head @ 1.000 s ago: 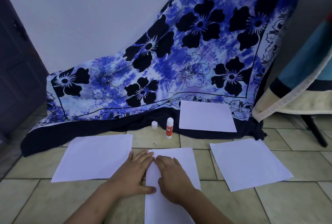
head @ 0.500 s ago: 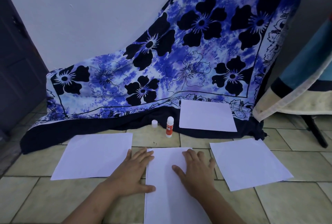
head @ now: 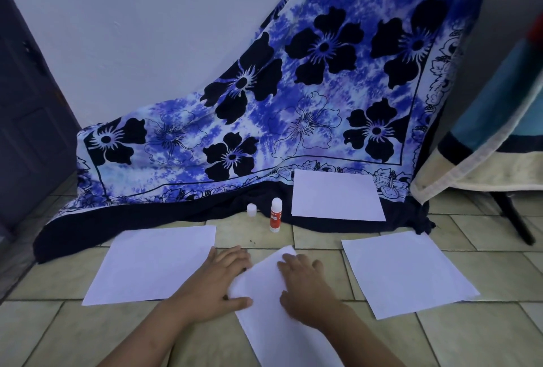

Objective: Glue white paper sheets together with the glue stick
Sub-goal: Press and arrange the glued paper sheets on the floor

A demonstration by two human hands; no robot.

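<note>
Sheet (head: 266, 325) under two flat hands, askew on the floor (head: 88, 334).
Left hand (head: 216, 288) lay open at its left edge and right hand (head: 307, 288) flat on top, neither clasping anything. Judged best: anchor with one palm, smooth from the centre outward, keep the edges square. Count: four sheets, the middle one plus left (head: 152, 263), right (head: 408, 274) and far (head: 336, 197); one glue stick (head: 275, 215); one cap (head: 251, 209).
</note>
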